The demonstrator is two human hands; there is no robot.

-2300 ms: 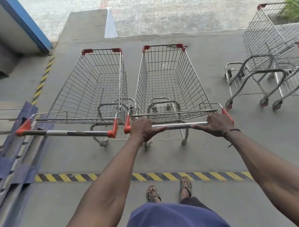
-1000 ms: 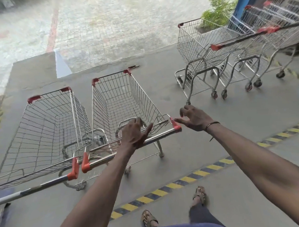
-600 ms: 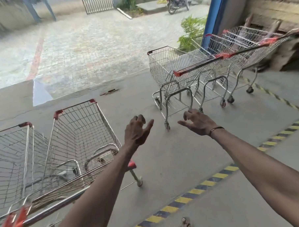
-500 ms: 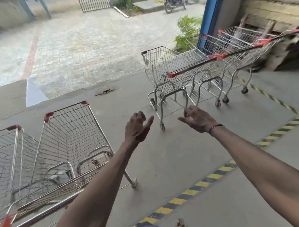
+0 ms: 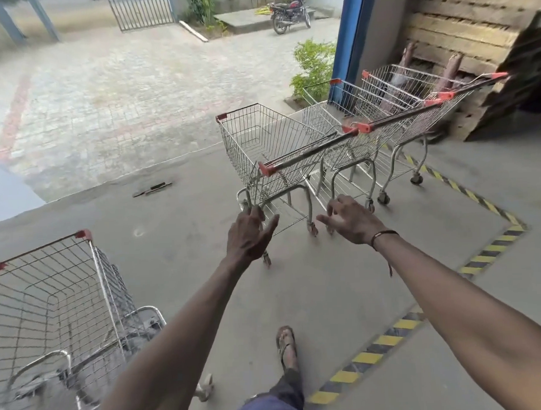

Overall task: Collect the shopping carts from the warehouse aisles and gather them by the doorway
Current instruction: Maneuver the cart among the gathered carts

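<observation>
hands first: the left hand (image 5: 249, 235) and right hand (image 5: 352, 220) are both empty now, each grip wide with fingers spread, held out in the air; a moment ago they held the handle of the cart at lower left (image 5: 60, 310), which now stands alone, well apart from them, its long axis running from the near edge away toward the paved yard (image 5: 119, 96). ahead, three nested carts (image 5: 338, 146) stand by the doorway's blue post (image 5: 347, 43), baskets pointing out to the yard, red-capped handles toward the warehouse, the row slanting up to the right. wooden pallets (image 5: 459, 26) lean behind them. yellow-black floor tape (image 5: 377, 345) crosses between the person and the carts. a motorcycle (image 5: 288, 12) is parked far off.
</observation>
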